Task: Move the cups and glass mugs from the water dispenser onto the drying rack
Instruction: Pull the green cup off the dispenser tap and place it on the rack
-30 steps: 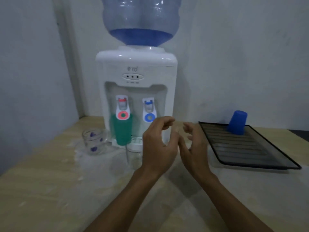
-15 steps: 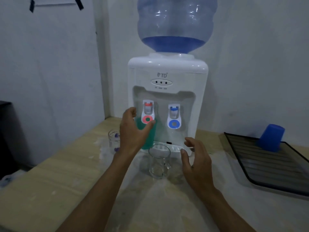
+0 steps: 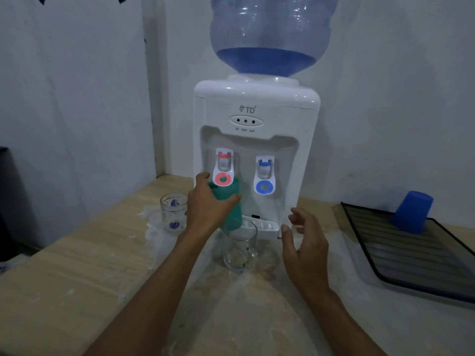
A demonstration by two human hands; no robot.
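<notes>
A green cup stands on the white water dispenser, under the red tap. My left hand is wrapped around it. A clear glass mug stands on the table in front of the drip tray. A second glass mug with purple marks stands left of the dispenser. My right hand hovers open to the right of the clear mug, touching nothing. A blue cup sits upside down on the black drying rack at the right.
The dispenser carries a large blue water bottle and stands against the wall on a light wooden table. A dark object stands at the far left edge. The wall corner lies behind the dispenser's left side.
My left hand reached forward and closed around the green cup. My right hand stayed open near the clear mug. The view shifted left and closer to the dispenser.
</notes>
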